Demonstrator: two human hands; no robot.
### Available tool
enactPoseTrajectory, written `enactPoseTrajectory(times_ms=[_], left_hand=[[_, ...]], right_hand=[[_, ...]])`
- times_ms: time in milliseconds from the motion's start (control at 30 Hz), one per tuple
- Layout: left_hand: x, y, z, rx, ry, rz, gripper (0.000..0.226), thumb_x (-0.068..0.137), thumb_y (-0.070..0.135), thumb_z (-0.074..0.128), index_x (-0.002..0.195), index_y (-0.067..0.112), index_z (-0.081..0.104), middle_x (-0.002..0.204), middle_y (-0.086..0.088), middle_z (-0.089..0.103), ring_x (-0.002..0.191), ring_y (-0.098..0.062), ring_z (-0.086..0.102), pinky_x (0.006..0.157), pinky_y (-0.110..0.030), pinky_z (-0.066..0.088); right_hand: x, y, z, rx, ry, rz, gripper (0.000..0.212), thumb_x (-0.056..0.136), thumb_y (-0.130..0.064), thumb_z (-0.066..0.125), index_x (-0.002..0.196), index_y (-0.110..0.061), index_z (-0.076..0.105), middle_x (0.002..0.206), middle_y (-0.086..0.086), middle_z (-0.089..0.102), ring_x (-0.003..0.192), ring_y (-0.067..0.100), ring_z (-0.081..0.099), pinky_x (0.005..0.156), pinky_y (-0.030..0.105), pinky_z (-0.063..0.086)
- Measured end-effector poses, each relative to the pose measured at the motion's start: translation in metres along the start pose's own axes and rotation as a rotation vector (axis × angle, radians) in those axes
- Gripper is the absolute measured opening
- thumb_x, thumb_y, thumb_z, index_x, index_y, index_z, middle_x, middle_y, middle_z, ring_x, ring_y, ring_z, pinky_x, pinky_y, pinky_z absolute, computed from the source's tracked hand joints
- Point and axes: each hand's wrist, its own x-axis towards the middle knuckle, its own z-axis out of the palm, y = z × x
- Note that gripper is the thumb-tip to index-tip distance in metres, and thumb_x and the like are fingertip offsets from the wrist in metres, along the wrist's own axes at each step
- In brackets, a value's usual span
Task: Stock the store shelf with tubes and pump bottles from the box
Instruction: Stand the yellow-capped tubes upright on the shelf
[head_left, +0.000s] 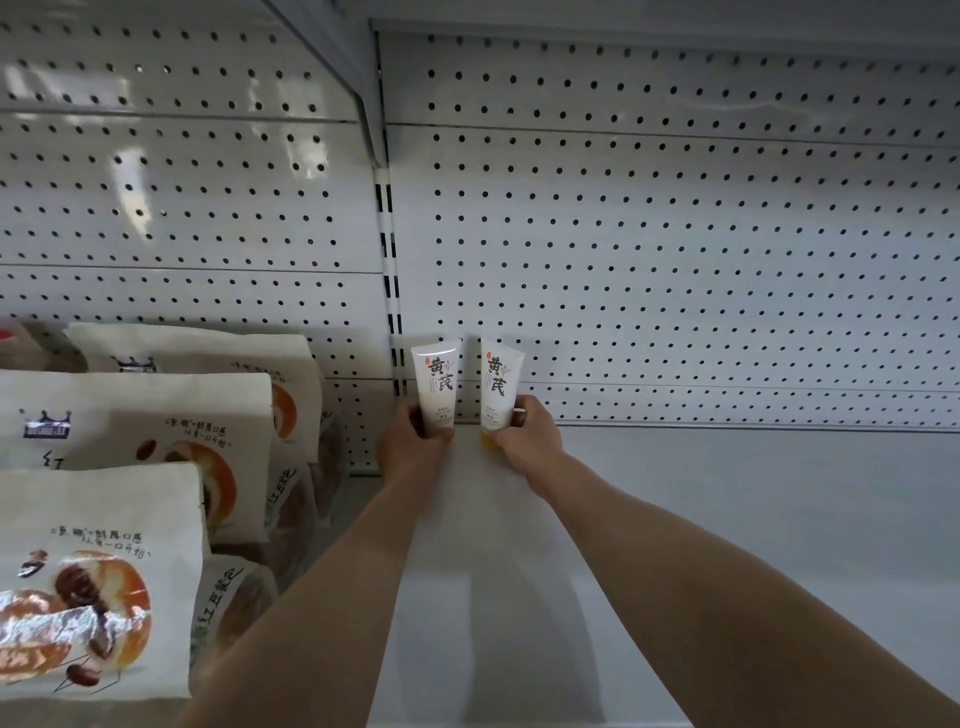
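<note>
Two white tubes with black characters stand cap-down at the back left of the white shelf (727, 519), against the pegboard wall. My left hand (408, 447) grips the lower part of the left tube (438, 382). My right hand (530, 434) grips the lower part of the right tube (500, 384), whose yellow cap shows under my fingers. The tubes stand side by side, a small gap apart. The box is out of view.
Several white bread bags (98, 571) with orange pictures fill the neighbouring shelf bay on the left. A slotted upright post (390, 291) divides the two bays. The pegboard back wall (675, 249) rises behind the shelf, with an upper shelf overhead.
</note>
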Motion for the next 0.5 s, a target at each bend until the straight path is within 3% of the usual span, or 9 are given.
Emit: enactPoseTrajectory(times_ms=[233, 400, 500], left_hand=[[0.002, -0.001, 0.001, -0.036, -0.025, -0.021, 0.055, 0.071, 0.016, 0.081, 0.120, 0.022, 0.057, 0.108, 0.007, 0.066, 0.095, -0.013, 0.063, 0.081, -0.024, 0.046], [-0.014, 0.009, -0.005, -0.077, 0.020, -0.061, 0.069, 0.074, 0.017, 0.083, 0.133, 0.012, 0.046, 0.115, 0.004, 0.050, 0.103, -0.014, 0.051, 0.084, -0.024, 0.041], [-0.037, 0.019, -0.003, -0.065, 0.088, -0.050, 0.069, 0.071, 0.021, 0.084, 0.129, 0.009, 0.048, 0.111, 0.000, 0.055, 0.105, -0.023, 0.058, 0.084, -0.029, 0.046]], right_hand=[[-0.007, -0.002, -0.002, 0.047, -0.034, 0.033, 0.067, 0.077, -0.015, 0.075, 0.136, -0.026, 0.046, 0.123, -0.003, 0.065, 0.108, 0.014, 0.062, 0.087, 0.029, 0.053], [-0.026, -0.006, -0.029, 0.088, -0.049, 0.060, 0.087, 0.074, -0.021, 0.086, 0.147, -0.021, 0.038, 0.130, -0.002, 0.055, 0.114, 0.016, 0.055, 0.092, 0.029, 0.047], [-0.039, -0.006, -0.058, 0.086, -0.015, 0.077, 0.075, 0.081, -0.017, 0.079, 0.146, -0.020, 0.041, 0.138, 0.001, 0.053, 0.104, 0.015, 0.053, 0.083, 0.026, 0.043]])
